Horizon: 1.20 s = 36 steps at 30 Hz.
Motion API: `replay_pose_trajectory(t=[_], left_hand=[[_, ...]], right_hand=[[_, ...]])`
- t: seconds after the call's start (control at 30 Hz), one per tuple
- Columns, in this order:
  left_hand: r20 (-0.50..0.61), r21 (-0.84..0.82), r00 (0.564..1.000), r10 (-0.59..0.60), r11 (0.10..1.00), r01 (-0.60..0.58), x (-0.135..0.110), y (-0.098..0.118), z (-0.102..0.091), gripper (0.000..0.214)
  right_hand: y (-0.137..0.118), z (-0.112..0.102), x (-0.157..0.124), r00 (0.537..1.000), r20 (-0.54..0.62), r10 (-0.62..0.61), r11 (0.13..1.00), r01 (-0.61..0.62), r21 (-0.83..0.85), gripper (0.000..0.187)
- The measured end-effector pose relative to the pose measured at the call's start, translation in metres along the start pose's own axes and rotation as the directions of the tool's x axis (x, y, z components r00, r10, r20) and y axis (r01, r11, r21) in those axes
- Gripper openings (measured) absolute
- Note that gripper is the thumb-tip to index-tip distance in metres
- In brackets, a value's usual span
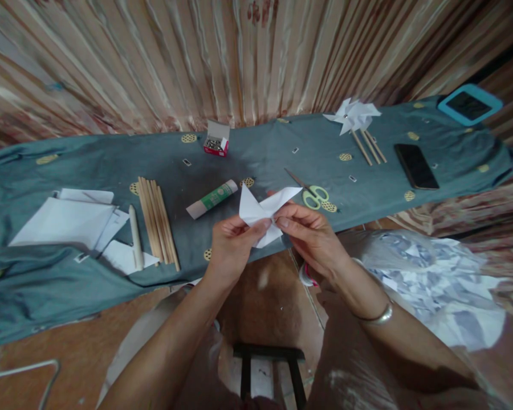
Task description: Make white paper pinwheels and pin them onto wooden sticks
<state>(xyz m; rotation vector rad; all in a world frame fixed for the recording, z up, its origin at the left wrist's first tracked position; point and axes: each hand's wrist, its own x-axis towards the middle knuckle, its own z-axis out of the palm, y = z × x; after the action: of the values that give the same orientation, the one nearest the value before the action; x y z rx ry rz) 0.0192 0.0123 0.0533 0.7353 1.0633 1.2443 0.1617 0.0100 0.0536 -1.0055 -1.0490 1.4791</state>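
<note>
Both of my hands hold a folded white paper shape (263, 212) with pointed flaps, just over the near edge of the table. My left hand (232, 244) pinches its lower left side, thumb on top. My right hand (311, 234) pinches the middle from the right with fingers pressed together. Behind the paper lie green-handled scissors (312, 193) and a glue stick (212, 199).
A teal cloth (68, 285) covers the long table. On it lie wooden sticks (157, 223), white paper sheets (70, 223), a box of pins (216, 139), finished paper pinwheels on sticks (355, 119), a black phone (415, 165) and a blue-framed tablet (469, 104). A bag of paper scraps (431, 279) sits at my right.
</note>
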Motion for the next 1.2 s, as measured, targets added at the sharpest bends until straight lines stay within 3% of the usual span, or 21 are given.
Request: replay_pose_trajectory(t=[0.3, 0.63, 1.2], left_hand=[[-0.026, 0.018, 1.0, 0.0, 1.0, 0.0, 0.002, -0.002, 0.0, 0.019], [-0.065, 0.044, 0.997, 0.035, 0.999, -0.032, 0.01, -0.004, -0.002, 0.017], [-0.009, 0.172, 0.992, 0.125, 0.978, -0.121, 0.005, -0.004, 0.009, 0.016]], right_hand=[[-0.002, 0.002, 0.0, 0.996, 0.023, 0.091, 0.989, -0.093, 0.119, 0.013], [-0.003, -0.003, -0.003, 0.993, -0.115, 0.026, 1.0, -0.025, 0.011, 0.012], [0.004, -0.007, -0.005, 0.991, -0.118, -0.07, 0.998, 0.068, -0.017, 0.009]])
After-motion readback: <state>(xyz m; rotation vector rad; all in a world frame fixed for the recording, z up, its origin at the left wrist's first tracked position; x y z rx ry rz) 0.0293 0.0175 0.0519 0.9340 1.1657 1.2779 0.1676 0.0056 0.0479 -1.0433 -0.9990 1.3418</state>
